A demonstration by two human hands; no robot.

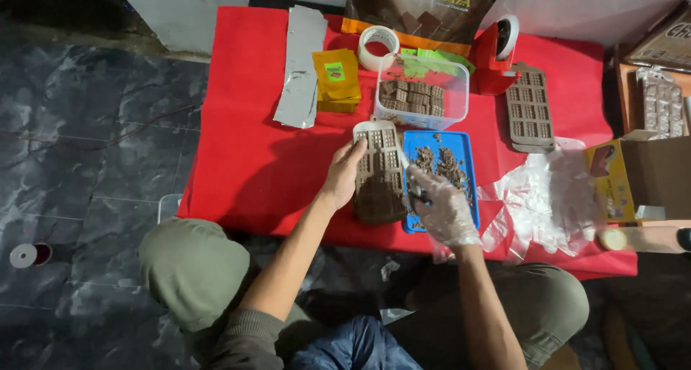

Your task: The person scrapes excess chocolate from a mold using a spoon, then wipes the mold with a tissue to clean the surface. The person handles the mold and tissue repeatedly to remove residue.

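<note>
Left hand point(340, 176) bare, fingers spread flat, pressing on left edge of brown chocolate mould point(378, 170) on red cloth point(245, 161). Right hand point(443, 208) in clear glove, fingers curled narrow around small dark tool point(418, 195), over mould's right edge beside blue tray point(466, 170) of chocolate scraps. Behind: clear tub point(422, 96) of chocolate pieces, tape roll point(378, 46), second mould point(529, 111).

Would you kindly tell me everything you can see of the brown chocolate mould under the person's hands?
The brown rectangular chocolate mould looks like flexible silicone, with rows of small gridded bar-shaped cavities. It lies flat and lengthwise on the red cloth-covered table, its right edge against the blue plastic tray. The near end looks filled with dark chocolate; the far cavities appear paler. The bare left hand presses its left edge, while the clear-gloved right hand holds a thin tool at its right side.
</note>
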